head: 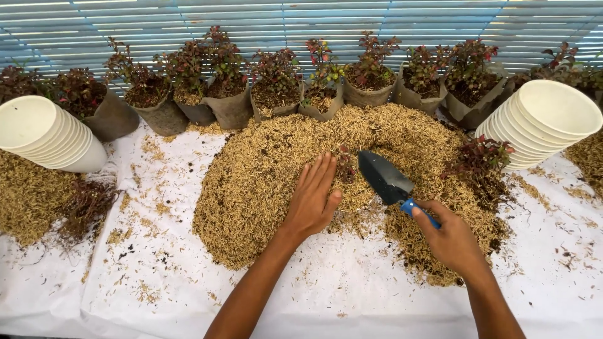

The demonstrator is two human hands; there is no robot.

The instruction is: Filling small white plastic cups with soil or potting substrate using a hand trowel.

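Two hands, left hand (314, 201) flat on one husk heap (264, 176), right hand (449, 238) gripping one trowel (386, 179)

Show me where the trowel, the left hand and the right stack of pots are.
trowel (383, 176), head view, on the dark blade.
left hand (312, 201), head view, back of hand.
right stack of pots (546, 119), head view, top pot's wall.

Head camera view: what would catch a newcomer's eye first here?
A big heap of husks fills the middle of the white sheet, with the left hand flat on it and the right hand holding a blue-handled trowel. Behind runs a row of red-leaved plants in grey bags. Stacks of white pots lie at both sides.
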